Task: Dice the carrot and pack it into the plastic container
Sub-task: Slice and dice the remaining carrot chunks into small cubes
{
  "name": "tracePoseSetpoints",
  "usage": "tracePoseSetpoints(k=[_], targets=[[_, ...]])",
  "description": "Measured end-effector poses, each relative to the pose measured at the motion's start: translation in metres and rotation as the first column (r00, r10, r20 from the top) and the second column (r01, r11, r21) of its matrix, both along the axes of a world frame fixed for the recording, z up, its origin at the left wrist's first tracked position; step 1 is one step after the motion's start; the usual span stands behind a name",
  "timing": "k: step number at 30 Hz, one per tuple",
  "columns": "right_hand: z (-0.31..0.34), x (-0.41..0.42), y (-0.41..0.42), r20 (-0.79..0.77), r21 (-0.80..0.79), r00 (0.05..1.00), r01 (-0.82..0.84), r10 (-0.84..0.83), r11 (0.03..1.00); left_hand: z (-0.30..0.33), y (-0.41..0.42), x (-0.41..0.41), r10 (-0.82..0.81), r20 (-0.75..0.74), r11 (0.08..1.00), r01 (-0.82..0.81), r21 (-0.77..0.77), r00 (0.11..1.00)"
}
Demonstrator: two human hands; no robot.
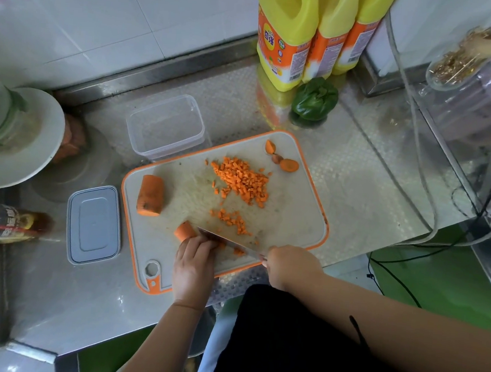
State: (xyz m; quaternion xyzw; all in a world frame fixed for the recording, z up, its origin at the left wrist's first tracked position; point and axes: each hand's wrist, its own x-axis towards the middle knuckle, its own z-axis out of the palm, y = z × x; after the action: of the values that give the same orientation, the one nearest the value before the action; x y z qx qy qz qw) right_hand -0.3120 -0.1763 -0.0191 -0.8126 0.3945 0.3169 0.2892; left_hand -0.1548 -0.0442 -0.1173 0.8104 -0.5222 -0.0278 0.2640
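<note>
Left hand [194, 265] pins a carrot piece [185, 231] at the board's [294, 219] near edge. Right hand [286, 267] grips the knife [228, 241], blade on that piece. Dice pile [243, 179] mid-board, bigger chunk [150, 195] at left edge. Container [166, 126] empty, beside the far-left corner; lid [93, 224] left of board.

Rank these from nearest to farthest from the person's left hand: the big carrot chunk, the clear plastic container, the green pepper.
From the left hand:
1. Big carrot chunk, on the cutting board's left side.
2. Clear plastic container, beyond the board's far left corner.
3. Green pepper, far back beside the yellow bottles.
</note>
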Motion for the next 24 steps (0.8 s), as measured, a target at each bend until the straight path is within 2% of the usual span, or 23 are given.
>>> tracePoseSetpoints(k=[4, 9, 13, 18, 24], targets=[[-0.004, 0.010, 0.002, 0.018, -0.020, 1.000, -0.002, 0.003, 1.000, 0.002, -0.002, -0.005, 0.020, -0.027, 1.000, -0.021, -0.001, 0.999], [-0.002, 0.007, -0.011, 0.070, 0.065, 0.995, 0.070, -0.074, 0.995, 0.008, -0.003, -0.004, -0.011, -0.068, 1.000, 0.010, -0.026, 0.998], [-0.001, 0.007, -0.009, 0.098, 0.059, 0.988, 0.113, -0.118, 0.992, 0.007, -0.003, -0.002, 0.000, -0.101, 1.000, -0.002, -0.026, 0.995], [0.002, 0.012, -0.004, 0.150, 0.039, 0.987, 0.056, -0.061, 0.998, 0.010, -0.003, -0.005, -0.028, -0.144, 0.999, 0.021, -0.047, 0.989], [0.003, 0.009, 0.003, 0.137, 0.030, 0.987, 0.085, -0.088, 0.996, 0.009, 0.003, -0.002, -0.035, -0.066, 0.999, 0.032, -0.041, 0.997]])
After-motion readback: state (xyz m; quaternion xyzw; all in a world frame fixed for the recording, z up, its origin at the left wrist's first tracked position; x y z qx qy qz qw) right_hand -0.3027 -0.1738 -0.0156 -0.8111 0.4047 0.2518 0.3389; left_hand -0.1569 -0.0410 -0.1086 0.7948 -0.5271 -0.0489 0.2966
